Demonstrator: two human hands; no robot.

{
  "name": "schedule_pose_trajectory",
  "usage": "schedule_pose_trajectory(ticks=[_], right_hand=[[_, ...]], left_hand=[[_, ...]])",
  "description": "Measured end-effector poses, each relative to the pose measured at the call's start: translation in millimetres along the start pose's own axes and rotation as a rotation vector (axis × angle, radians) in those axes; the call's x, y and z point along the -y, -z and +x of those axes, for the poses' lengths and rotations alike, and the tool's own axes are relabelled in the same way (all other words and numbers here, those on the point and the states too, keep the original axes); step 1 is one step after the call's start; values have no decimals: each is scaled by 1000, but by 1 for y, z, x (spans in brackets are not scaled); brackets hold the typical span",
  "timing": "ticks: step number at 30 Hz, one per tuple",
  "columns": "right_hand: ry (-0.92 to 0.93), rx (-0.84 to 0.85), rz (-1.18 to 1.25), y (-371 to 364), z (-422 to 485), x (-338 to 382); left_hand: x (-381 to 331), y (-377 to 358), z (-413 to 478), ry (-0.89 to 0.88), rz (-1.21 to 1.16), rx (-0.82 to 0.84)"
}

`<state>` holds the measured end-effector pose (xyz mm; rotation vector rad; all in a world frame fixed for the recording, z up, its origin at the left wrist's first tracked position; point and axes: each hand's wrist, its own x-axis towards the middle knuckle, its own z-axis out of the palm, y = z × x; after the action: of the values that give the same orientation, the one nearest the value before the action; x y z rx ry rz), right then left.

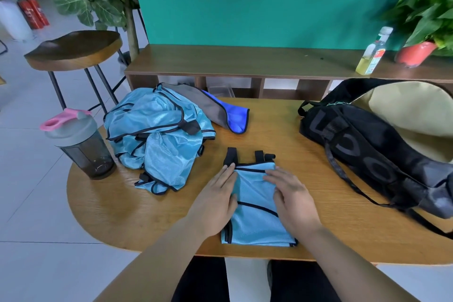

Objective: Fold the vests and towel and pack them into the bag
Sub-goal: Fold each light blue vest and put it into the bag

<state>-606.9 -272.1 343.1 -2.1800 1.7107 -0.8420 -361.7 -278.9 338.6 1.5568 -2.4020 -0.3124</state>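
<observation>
Left hand (215,202) and right hand (291,201) press folded vest (256,220), fingers straight; black bag (362,152) at 2 o'clock, contents unseen, lettering unclear.

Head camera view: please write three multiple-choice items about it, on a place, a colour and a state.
1. The black fabric bag lies on which part of the round wooden table? A. left B. middle C. right
2. The handle on the smoky plastic shaker bottle is: A. green B. pink C. yellow
3. The light-blue mesh vest under the left hand and right hand is: A. folded flat B. crumpled C. hanging
Answers: 1 C, it fills the table's right side. 2 B, the lid's loop is pink. 3 A, flat hands press a neat rectangle.
</observation>
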Motion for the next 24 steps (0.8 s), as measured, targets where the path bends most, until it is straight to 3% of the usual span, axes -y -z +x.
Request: schedule_pose_trajectory(ticks=[4, 6, 10, 15, 17, 20, 24], right_hand=[[-11, 281, -143, 4, 10, -10], [-24, 339, -198, 2, 12, -9], [-37, 360, -257, 0, 12, -6], [-3, 309, -101, 13, 2, -3], [62, 293, -86, 20, -10, 0], [151, 373, -164, 24, -29, 1], [202, 444, -321, 20, -42, -3]], left_hand=[[1, -1, 1, -7, -6, 14], [3, -2, 1, 2, -9, 13], [5, -6, -1, 4, -11, -57], [-4, 9, -15, -78, -78, -143], [-13, 17, -26, -133, -91, -76], [-13, 14, -42, -198, 139, 50], [7, 5, -50, -161, 210, 80]])
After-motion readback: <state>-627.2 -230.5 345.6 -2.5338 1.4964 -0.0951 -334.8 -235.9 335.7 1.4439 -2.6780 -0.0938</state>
